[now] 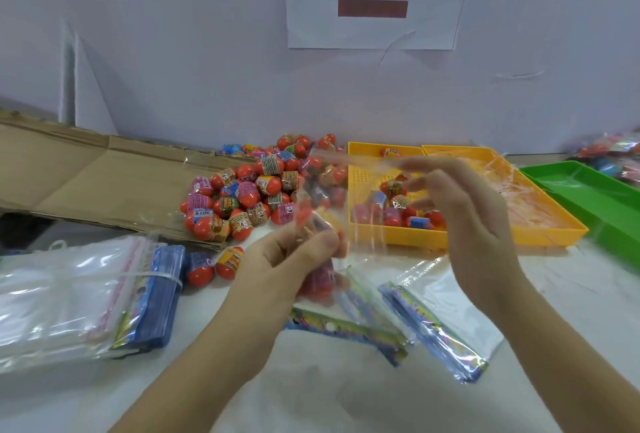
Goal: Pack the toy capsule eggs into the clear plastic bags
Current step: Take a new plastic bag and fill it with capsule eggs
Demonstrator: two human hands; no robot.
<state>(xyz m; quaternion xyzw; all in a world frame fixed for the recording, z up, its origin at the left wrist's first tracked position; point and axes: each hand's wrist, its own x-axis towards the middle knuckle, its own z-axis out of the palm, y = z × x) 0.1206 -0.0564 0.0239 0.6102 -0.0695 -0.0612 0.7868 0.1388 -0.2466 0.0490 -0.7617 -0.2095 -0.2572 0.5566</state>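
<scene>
left hand (298, 259): fingers curled, pinching clear bag (325, 197), reddish eggs blurred inside | right hand (464, 211): fingers mostly straight at bag's top edge, grip can't tell | egg pile (249, 193) beyond my left fingertips | yellow tray (398, 237) behind right fingers

left hand (287, 259) grips clear bag (325, 190) | right hand (460, 211) holds its top | egg pile (242, 197) behind

I'm watching through one head-worn camera (wide-angle, so edges bow). It faces forward and down, close over the left hand (287, 259) and right hand (464, 211) at the table (311, 398), wall (173, 51) just behind.
</scene>
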